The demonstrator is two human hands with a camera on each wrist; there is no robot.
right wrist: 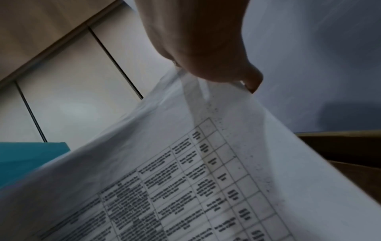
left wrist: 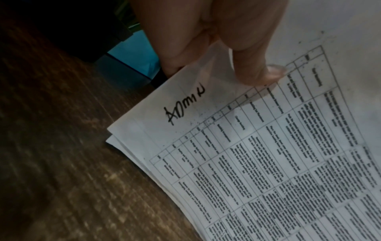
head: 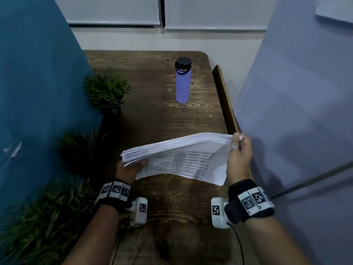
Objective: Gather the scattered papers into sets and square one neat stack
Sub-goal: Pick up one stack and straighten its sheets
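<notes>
The papers (head: 177, 159) are thin white sheets, matt, printed with black tables, translucent where light passes near the fingers (right wrist: 252, 78); one bears black marker handwriting. The table (head: 152, 121) is dark wood with coarse, visible grain and a dull finish. The bottle (head: 183, 83) looks like smooth matt lilac metal or plastic, which one unclear, with a black cap. The plants (head: 106, 88) look like plastic foliage. The wristbands (head: 246, 199) are black cloth carrying white printed tags
</notes>
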